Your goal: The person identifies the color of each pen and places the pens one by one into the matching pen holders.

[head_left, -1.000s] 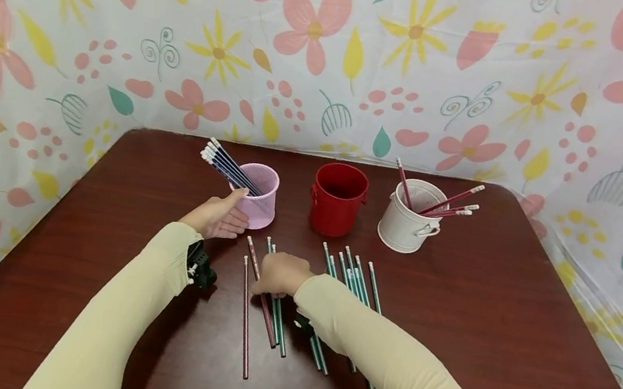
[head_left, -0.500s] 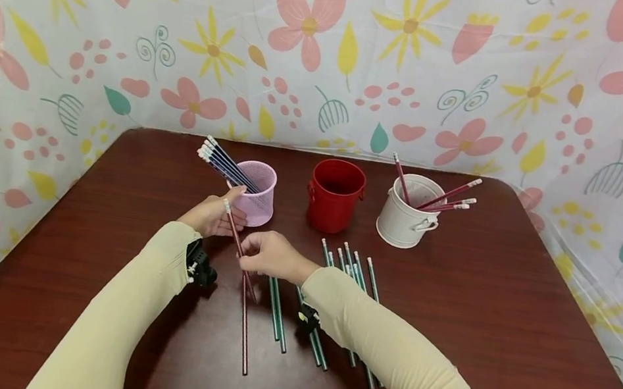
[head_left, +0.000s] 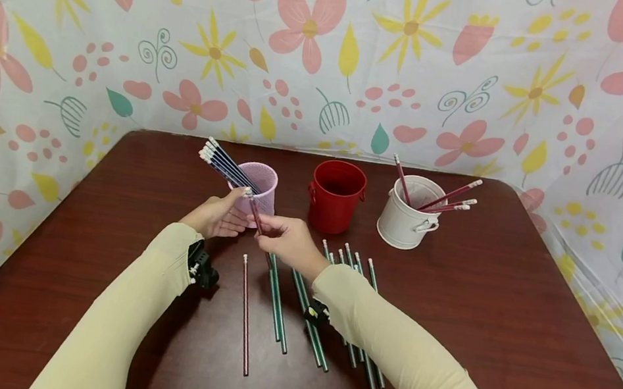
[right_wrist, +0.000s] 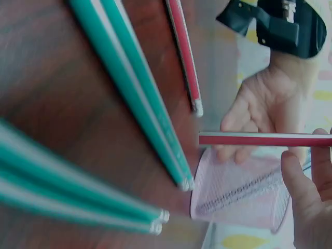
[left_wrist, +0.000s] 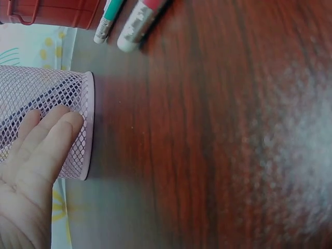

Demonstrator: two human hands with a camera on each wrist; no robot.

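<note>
My right hand (head_left: 288, 242) pinches a red pencil (head_left: 254, 212) between thumb and fingers, its white eraser end up at the rim of a pink mesh pencil cup (head_left: 262, 204). In the right wrist view, the lower end of this red pencil (right_wrist: 249, 139) crosses in front of my left palm (right_wrist: 267, 98). My left hand (head_left: 217, 216) rests against the cup's near left side. Its thumb reaches the rim, and its fairly straight fingers (left_wrist: 52, 137) touch the mesh. Several dark blue pencils (head_left: 228, 165) lean leftward out of the cup.
Another red pencil (head_left: 245, 318) lies on the brown table (head_left: 481, 351). Several teal pencils (head_left: 276, 302) lie right of it, partly under my right arm. Farther back are a red bucket (head_left: 335, 208) and a white bucket (head_left: 402, 227) holding several red pencils (head_left: 448, 197).
My right hand has picked up one red pencil from the table and carried it up to the pink cup's near side. My left hand has stayed at the cup.
</note>
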